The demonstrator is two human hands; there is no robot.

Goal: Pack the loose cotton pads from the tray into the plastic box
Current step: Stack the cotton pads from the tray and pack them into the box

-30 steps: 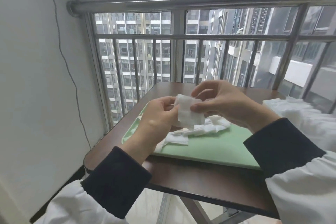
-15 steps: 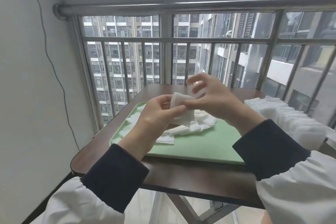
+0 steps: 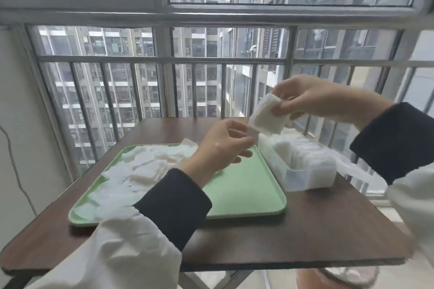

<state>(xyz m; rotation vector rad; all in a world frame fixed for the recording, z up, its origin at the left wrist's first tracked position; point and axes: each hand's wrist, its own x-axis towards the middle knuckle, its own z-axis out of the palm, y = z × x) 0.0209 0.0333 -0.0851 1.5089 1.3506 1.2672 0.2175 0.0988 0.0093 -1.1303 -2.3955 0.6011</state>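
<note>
Dark brown wooden table (image 3: 328, 230) is carrying pale green rectangular plastic tray (image 3: 246, 190), which is holding loose white cotton pads (image 3: 141, 171) on its left half. Clear plastic box (image 3: 305, 177) just right of it is holding upright pad rows (image 3: 293, 148). Left hand (image 3: 223, 148) is hovering over tray, relaxed, empty. Right hand (image 3: 312, 98) is pinching white pad stack (image 3: 267, 115) above box.

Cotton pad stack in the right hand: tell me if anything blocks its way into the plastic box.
Nothing visible blocks it. The right hand holds the stack above the far end of the open plastic box; the left hand hangs aside over the tray. The box holds pads too.
</note>
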